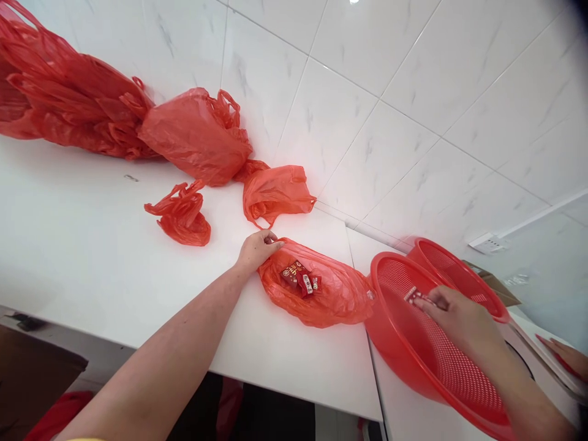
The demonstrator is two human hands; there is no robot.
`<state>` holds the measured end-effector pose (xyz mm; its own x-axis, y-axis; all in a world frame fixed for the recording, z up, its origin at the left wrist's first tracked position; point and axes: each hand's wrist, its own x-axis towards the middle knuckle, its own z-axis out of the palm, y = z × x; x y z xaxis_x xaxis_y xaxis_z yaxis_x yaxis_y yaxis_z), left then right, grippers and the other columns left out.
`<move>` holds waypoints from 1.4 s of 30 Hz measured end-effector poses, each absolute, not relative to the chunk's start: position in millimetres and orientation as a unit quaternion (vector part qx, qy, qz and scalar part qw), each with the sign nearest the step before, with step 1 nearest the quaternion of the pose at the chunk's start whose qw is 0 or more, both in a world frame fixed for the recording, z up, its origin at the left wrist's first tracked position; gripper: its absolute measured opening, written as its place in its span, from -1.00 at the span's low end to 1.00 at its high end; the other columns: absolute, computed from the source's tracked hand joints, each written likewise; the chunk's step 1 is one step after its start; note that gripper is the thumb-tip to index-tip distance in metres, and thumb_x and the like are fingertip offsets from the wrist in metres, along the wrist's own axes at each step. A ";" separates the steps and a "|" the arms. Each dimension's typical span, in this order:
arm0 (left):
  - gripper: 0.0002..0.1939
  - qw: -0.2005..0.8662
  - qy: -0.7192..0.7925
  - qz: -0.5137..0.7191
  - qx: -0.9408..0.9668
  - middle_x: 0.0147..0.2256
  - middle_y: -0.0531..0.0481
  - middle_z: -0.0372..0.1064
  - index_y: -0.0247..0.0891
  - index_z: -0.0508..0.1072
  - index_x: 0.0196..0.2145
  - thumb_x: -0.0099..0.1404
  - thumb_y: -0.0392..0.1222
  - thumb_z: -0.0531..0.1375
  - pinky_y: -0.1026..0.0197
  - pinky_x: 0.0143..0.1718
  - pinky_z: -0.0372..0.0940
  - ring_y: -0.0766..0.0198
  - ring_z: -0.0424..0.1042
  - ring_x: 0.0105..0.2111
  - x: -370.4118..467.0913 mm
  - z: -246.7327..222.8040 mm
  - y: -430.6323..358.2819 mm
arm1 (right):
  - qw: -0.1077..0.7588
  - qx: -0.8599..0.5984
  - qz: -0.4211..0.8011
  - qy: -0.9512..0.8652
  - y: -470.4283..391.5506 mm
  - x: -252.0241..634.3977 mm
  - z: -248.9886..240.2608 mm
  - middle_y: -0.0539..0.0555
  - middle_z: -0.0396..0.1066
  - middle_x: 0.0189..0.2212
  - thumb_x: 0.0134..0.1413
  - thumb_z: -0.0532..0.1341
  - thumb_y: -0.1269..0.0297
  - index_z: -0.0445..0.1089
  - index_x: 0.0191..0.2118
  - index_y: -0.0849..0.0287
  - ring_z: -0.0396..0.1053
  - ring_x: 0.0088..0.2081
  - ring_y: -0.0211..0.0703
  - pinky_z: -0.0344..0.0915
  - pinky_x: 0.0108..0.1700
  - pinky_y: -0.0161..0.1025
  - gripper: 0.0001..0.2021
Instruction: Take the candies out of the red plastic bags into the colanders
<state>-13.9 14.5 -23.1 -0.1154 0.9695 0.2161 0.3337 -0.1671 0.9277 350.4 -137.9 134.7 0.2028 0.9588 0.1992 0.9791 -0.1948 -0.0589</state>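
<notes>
On the white table lies an opened red plastic bag point(340, 294) with a few small red packets point(305, 282) inside. My left hand point(260, 250) pinches the left edge of its opening between thumb and fingers. Over the near red perforated basket point(399, 337), my right hand point(459, 315) is closed on a small red and white packet point(417, 296). The right end of the bag touches the basket's rim.
Behind my left hand lie a small crumpled red bag point(186, 220) and another red bag point(280, 193). More red bags point(87, 104) are heaped against the tiled wall. A second red basket point(459, 275) and another person's hand point(569, 355) are at the right.
</notes>
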 end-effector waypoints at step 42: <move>-0.70 0.372 0.501 0.622 0.473 -0.27 -0.05 0.47 -0.27 0.45 -0.28 0.12 0.00 0.22 0.18 -0.17 0.29 0.23 0.42 -0.28 -15.0 -9.6 10.5 | 0.380 -0.580 -0.185 -0.697 -42.4 245.6 -7.9 0.27 0.11 0.14 0.08 0.14 0.25 0.27 0.04 0.18 0.06 0.17 0.13 0.06 0.16 0.12 -0.61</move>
